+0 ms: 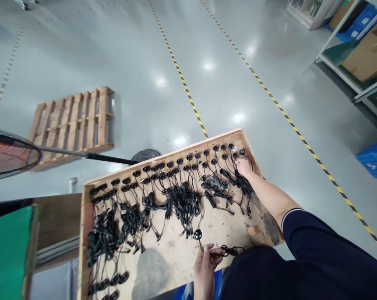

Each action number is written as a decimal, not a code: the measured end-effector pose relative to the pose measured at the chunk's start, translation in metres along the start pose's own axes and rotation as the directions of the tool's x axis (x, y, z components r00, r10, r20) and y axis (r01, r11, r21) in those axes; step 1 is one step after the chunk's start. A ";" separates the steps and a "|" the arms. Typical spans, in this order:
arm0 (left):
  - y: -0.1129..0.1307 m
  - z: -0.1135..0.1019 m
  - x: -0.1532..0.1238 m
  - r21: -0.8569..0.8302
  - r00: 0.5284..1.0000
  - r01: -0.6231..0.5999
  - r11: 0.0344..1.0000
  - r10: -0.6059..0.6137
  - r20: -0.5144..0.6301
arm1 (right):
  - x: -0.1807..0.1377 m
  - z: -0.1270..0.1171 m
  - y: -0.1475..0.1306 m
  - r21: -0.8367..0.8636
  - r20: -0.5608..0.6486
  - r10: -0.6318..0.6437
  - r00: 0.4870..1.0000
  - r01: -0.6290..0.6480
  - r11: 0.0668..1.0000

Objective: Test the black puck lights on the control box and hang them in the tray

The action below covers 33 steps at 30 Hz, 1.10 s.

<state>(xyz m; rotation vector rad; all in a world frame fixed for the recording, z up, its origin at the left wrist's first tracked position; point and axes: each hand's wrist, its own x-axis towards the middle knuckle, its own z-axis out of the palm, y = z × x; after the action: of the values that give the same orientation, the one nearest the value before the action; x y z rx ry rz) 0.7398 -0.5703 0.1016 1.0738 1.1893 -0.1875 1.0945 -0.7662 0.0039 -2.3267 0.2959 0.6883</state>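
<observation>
My left hand [204, 266] is at the near edge of a shallow wooden tray [176, 254], its fingers closed on a thin black cable. A shiny round black head [197, 234] rises from that cable above my fingers, and the bundled part of the cable [230, 250] trails to the right. My right hand [244, 166] reaches to the tray's far right corner, fingertips pinched beside round black cable heads [242, 152]; what they grip is hidden. Similar heads line the far side in two rows, their bundled black cords [182, 204] lying toward me.
More round heads [115, 279] lie at the tray's near left. Beyond stand a wooden pallet [72, 121] and a net on a pole [113, 158]. A green panel [8, 246] is on the left, shelving [353, 79] and a blue crate [374, 160] on the right.
</observation>
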 end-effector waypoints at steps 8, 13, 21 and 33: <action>0.007 0.008 -0.001 0.000 0.999 -0.034 0.999 0.034 0.036 | -0.009 -0.010 0.031 -0.221 -0.217 0.043 0.975 -0.092 0.971; 0.008 0.016 0.001 0.007 0.996 -0.057 0.998 0.056 0.063 | 0.005 -0.014 0.046 -0.237 -0.188 0.124 0.974 -0.167 0.957; 0.008 0.016 0.000 0.040 0.995 -0.032 0.999 0.029 0.091 | 0.028 -0.022 0.044 -0.187 -0.242 0.056 0.969 -0.104 0.977; 0.006 0.018 0.002 0.242 0.966 -0.029 0.970 -0.035 0.255 | 0.057 -0.012 0.024 -0.135 -0.228 0.088 0.970 -0.121 0.983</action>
<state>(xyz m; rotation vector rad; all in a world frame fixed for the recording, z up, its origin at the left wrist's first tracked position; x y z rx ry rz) 0.7562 -0.5799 0.1026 1.2208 0.9481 -0.4730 1.1373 -0.7929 -0.0329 -2.5495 0.4872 0.5153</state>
